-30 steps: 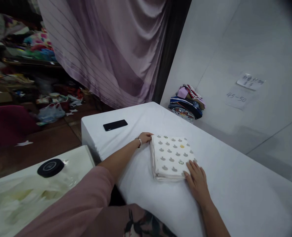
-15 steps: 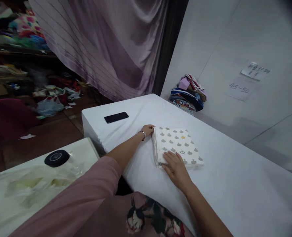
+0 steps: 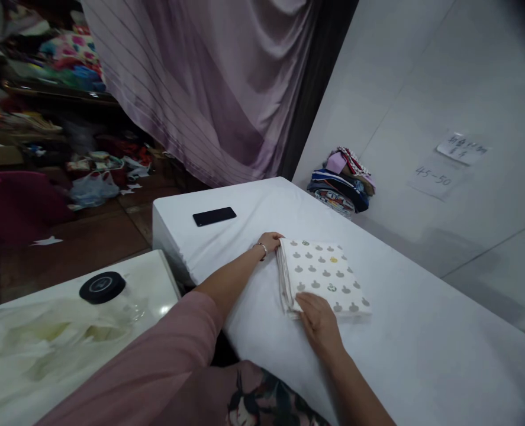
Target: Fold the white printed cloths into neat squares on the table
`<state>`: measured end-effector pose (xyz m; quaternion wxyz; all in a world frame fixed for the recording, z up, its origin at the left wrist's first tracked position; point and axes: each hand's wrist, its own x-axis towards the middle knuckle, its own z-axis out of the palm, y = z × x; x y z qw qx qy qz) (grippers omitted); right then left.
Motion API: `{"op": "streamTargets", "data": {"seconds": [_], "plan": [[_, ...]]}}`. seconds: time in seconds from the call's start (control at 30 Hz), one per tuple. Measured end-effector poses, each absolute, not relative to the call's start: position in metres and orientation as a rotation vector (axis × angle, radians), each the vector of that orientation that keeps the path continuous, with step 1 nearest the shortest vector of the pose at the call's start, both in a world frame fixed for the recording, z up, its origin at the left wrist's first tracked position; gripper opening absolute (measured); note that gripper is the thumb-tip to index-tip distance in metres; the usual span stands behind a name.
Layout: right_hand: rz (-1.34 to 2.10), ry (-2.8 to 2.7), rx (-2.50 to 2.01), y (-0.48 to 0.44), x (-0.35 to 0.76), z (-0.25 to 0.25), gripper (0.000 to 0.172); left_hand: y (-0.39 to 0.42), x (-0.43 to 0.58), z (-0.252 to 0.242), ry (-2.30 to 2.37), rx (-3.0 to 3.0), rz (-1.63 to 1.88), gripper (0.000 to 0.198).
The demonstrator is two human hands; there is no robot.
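A folded white cloth printed with grey, green and yellow motifs lies flat on the white-covered table. My left hand, a bracelet at its wrist, pinches the cloth's far left corner. At the near left corner my right hand grips the upper layers between thumb and fingers, lifting that edge slightly. Several stacked layers show along the cloth's left side. The fingertips of both hands are partly hidden.
A black phone lies at the table's far left. Beside me, a white surface bears a black round lid and a plastic bag. A pile of folded clothes stands by the wall. A purple curtain hangs behind.
My right hand has gone from lying flat on top of the cloth to pinching its near left corner. My left hand keeps its hold. The view has shifted slightly.
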<state>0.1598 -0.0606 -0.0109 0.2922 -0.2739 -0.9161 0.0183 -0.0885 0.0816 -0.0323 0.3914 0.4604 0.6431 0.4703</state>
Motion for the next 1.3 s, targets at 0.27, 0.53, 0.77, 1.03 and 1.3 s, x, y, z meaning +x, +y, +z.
{"op": "streamTargets", "data": {"seconds": [0.27, 0.53, 0.77, 1.03, 1.3], "plan": [[0.017, -2.473, -0.687, -0.061, 0.163, -0.019, 0.034, 0.081, -0.089, -0.027, 1.652, 1.126, 1.189, 0.026], [-0.021, -2.446, -0.712, -0.065, 0.158, -0.019, 0.034, 0.077, -0.088, -0.025, 1.653, 1.132, 1.185, 0.021], [-0.047, -2.388, -0.651, -0.066, 0.159, -0.026, 0.037, 0.076, -0.094, -0.016, 1.59, 1.106, 1.102, 0.025], [-0.083, -2.485, -0.787, -0.071, 0.157, -0.024, 0.046, 0.065, -0.098, -0.011, 1.566, 1.196, 1.082, 0.039], [-0.148, -2.575, -0.803, -0.073, 0.156, -0.025, 0.053, 0.063, -0.097, -0.01, 1.616, 1.381, 1.073, 0.038]]}}
